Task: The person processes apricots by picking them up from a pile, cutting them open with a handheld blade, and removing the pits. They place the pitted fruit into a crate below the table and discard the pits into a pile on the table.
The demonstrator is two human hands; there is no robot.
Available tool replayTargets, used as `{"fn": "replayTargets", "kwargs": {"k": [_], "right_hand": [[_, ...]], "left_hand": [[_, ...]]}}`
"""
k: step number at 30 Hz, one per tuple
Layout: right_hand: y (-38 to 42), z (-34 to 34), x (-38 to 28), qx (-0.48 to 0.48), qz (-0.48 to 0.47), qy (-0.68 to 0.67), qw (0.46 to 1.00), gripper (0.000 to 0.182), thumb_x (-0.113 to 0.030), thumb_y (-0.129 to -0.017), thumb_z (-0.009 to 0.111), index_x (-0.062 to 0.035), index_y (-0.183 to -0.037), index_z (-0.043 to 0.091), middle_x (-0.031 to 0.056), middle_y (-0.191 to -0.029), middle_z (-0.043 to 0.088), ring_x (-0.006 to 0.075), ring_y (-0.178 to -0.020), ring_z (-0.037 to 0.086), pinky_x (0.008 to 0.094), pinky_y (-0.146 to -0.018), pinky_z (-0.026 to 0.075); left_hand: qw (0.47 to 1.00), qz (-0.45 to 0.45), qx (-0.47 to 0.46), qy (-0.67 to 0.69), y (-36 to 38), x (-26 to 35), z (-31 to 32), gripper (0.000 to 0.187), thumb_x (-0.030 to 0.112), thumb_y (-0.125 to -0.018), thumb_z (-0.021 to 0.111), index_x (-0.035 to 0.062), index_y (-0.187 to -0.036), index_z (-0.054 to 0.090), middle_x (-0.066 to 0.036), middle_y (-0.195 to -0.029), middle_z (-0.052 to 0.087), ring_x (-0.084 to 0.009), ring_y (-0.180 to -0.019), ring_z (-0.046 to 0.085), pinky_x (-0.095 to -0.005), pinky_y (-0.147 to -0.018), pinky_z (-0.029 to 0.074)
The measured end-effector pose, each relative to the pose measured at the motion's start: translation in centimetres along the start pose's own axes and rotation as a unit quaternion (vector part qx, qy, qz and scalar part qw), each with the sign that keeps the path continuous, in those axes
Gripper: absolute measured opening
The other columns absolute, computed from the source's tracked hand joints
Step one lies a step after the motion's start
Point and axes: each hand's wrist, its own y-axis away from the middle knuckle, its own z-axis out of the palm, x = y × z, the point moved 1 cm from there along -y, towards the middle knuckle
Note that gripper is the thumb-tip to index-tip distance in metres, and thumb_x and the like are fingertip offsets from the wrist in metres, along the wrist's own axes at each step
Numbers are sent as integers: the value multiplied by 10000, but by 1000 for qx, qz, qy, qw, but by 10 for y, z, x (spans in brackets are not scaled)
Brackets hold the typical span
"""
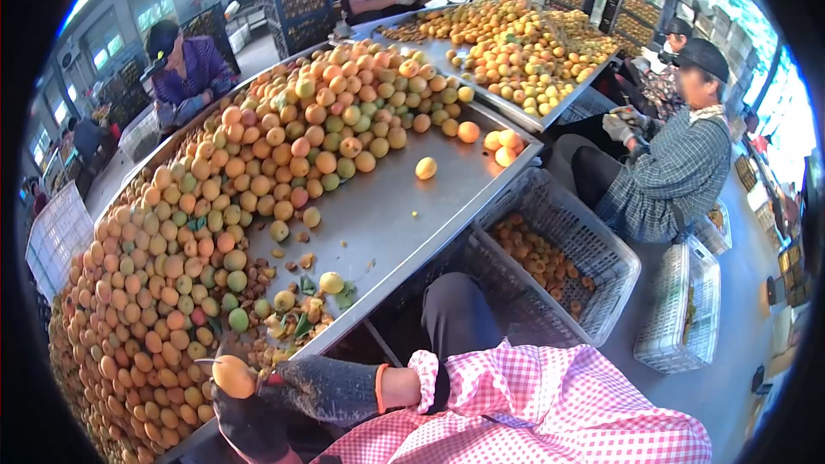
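An orange apricot (234, 376) sits in my left hand (251, 428), which wears a dark glove and is closed round the fruit from below. My right hand (331, 388), in a dark glove with an orange cuff, is closed on a small knife (275, 377) against the apricot's right side. A bit of red handle shows at its fingertips, and a thin blade tip sticks out left of the fruit. Both hands are at the near edge of a metal table (378, 245), beside a large heap of apricots (163, 292). Fruit scraps and leaves (296, 314) lie just beyond my hands.
A grey crate (601, 271) with cut fruit stands right of my knee; a white crate (700, 301) is farther right. A second table (438, 47) bears more apricots. A co-worker in a checked top (679, 163) sits at right; several others sit around the tables.
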Motion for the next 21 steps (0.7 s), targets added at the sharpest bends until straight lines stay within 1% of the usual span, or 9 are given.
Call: {"fn": "replayTargets", "kwargs": {"k": [2,4,5,6,8,10,14,20,21], "right_hand": [[-7,0,13,-39,-95,40,994,237,-155,-878,439,5,-892,614,186,-746,605,369,-657,589,495,-749,438],[-16,-11,29,-123,-46,79,988,224,-159,-874,453,-6,-956,596,169,-736,597,363,-635,592,517,-681,438],[-31,-31,-4,-147,19,140,979,212,-166,-881,470,2,-956,576,196,-733,583,373,-647,592,468,-611,454],[-35,-26,21,-148,34,157,976,204,-155,-890,519,-47,-1044,597,191,-880,629,358,-785,612,410,-665,472],[-46,-24,21,-90,52,197,975,232,-205,-892,523,-23,-1013,600,209,-798,619,387,-686,601,455,-604,468],[-58,-20,27,-75,133,282,947,273,-249,-885,536,-1,-983,598,211,-785,620,380,-656,604,446,-577,474],[-84,-14,47,-88,135,327,931,288,-266,-867,559,5,-961,588,200,-767,626,366,-617,608,437,-535,475],[-102,-21,82,-72,11,424,903,305,-306,-859,538,-8,-925,542,100,-606,591,252,-537,624,375,-443,464],[-108,-23,81,-106,7,399,911,306,-311,-868,532,-12,-932,544,103,-608,590,272,-545,623,386,-456,470]], "left_hand": [[926,117,-84,-349,-12,-1,-20,367,6,-776,571,-32,-1140,552,-134,-1057,628,-256,-955,605,-303,-846,464],[952,117,-175,-221,-39,11,-3,253,4,-750,649,-33,-991,580,-137,-1035,626,-237,-929,603,-310,-811,469],[981,-134,-134,34,-42,3,-2,196,33,-792,654,-40,-958,578,-143,-1046,621,-233,-911,599,-321,-798,473],[963,-177,-105,175,-50,-13,-2,237,46,-806,661,-52,-1006,578,-143,-1046,620,-224,-889,600,-310,-784,484],[963,98,-151,-200,-66,-23,5,323,69,-836,626,-54,-1127,558,-158,-1102,609,-219,-953,605,-303,-795,510],[966,107,-155,-178,-82,-43,2,334,68,-838,614,-51,-1142,545,-167,-1126,601,-229,-1002,603,-329,-805,518],[975,-207,-38,77,-99,-58,16,286,96,-906,548,-5,-1172,560,-99,-1031,622,-160,-906,611,-271,-778,506],[947,-320,8,9,-116,-69,20,234,64,-865,611,-20,-1083,593,-59,-917,633,-86,-778,588,-210,-676,485],[969,-243,-20,-46,-114,-77,16,307,223,-908,538,-20,-1082,609,-54,-911,628,-79,-742,568,-191,-661,455]]}}
